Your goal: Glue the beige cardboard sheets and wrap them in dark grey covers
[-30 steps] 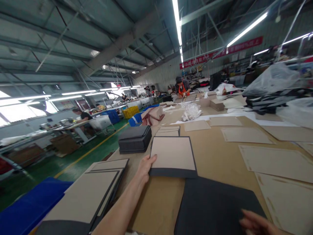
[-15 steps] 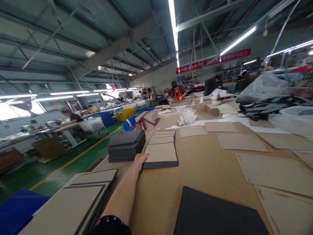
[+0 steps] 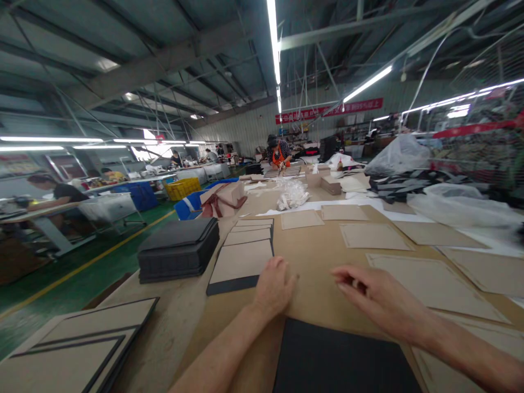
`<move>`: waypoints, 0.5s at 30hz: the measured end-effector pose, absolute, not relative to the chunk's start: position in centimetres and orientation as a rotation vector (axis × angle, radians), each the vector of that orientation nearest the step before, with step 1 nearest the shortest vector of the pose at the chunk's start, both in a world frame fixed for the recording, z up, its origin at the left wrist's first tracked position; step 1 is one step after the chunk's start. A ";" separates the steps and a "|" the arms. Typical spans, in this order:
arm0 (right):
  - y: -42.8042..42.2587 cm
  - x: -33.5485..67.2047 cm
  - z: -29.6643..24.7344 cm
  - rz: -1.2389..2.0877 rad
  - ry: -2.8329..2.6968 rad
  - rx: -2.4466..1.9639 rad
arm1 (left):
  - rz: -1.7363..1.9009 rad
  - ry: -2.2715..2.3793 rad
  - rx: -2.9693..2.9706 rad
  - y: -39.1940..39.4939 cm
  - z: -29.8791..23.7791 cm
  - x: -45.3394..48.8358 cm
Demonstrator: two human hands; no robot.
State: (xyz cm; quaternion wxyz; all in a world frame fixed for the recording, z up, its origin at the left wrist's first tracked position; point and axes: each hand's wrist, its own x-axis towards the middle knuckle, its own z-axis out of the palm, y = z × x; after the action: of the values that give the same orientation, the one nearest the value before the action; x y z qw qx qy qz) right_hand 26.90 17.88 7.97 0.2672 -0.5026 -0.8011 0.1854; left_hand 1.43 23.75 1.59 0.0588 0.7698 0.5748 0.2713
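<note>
My left hand (image 3: 273,289) is at the right front corner of a row of overlapping beige boards (image 3: 242,261) backed with black sheets. Its fingers touch or hover over that edge; the contact is hidden. The thumb stands apart to the right and I see nothing gripped. Over the brown table surface (image 3: 313,295), my right hand (image 3: 372,295) hangs with loosely bent fingers, thumb and forefinger apart, holding nothing visible. Below and between the hands lies a flat black sheet (image 3: 339,360). A thick stack of black sheets (image 3: 178,248) sits left of the boards.
Several separate beige panels (image 3: 434,281) are spread along the right. More black-edged boards (image 3: 65,360) lie at the near left. Farther back are crumpled clear plastic (image 3: 292,195), a pinkish bundle (image 3: 224,201) and large plastic bags (image 3: 399,155). A person in an orange apron (image 3: 280,155) works at the far end.
My left hand has moved from the left side of the overlapping boards to their right corner. My right hand has come into view from the right. The view has turned rightward.
</note>
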 end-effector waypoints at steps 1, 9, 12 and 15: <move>21.1 26.4 8.2 0.521 -2.149 -1.428 | 0.850 1.651 2.358 23.9 0.9 3.0; 41.2 26.7 3.1 0.519 -1.893 -1.895 | 1.071 1.415 2.274 25.4 -3.3 5.4; 45.2 26.9 1.5 0.476 -1.818 -1.977 | 1.129 1.435 2.175 27.5 -2.7 5.4; 48.4 27.1 0.4 0.430 -1.776 -2.024 | 1.113 1.545 2.100 32.5 -1.3 5.9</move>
State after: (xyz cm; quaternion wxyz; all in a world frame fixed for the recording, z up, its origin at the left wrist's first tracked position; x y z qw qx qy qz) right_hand 27.12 48.35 0.43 0.2061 -0.7263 -0.6373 0.1545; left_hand 5.88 32.53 -1.33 0.1529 0.7320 0.5387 0.3881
